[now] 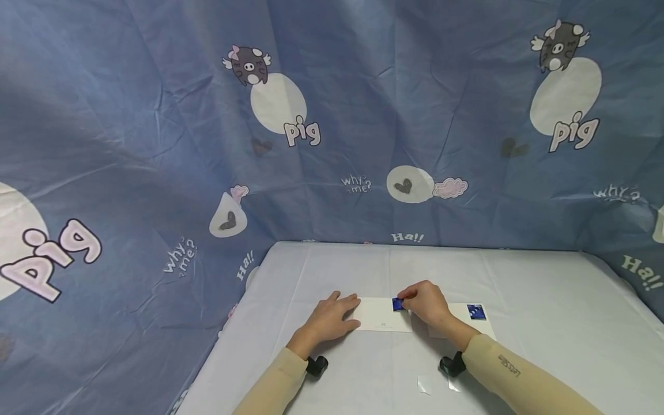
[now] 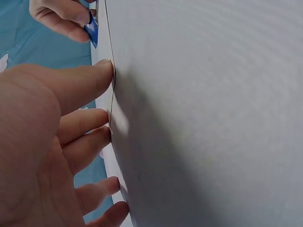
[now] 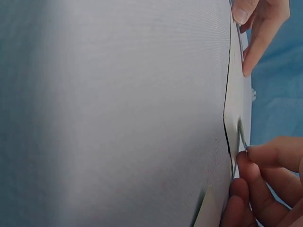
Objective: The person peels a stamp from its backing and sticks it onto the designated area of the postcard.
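A white envelope (image 1: 376,318) lies flat on the table in the head view. My left hand (image 1: 331,318) presses its left end with spread fingers; in the left wrist view the thumb and fingertips touch its edge. Between thumb and finger my right hand (image 1: 427,302) pinches a small blue stamp (image 1: 397,304) at the envelope's upper right corner. From the right wrist view, that stamp (image 3: 242,132) appears tilted, its far edge close to the paper. Partly beneath the right forearm lies a second white envelope (image 1: 483,327), bearing a similar blue stamp (image 1: 476,312) in its upper right corner.
Two small clear or whitish square pieces (image 1: 423,385) lie near the right wrist, one partly behind the black wrist camera (image 1: 452,365). White cloth covers the table (image 1: 342,265). A blue printed curtain (image 1: 332,213) hangs behind it and along the left.
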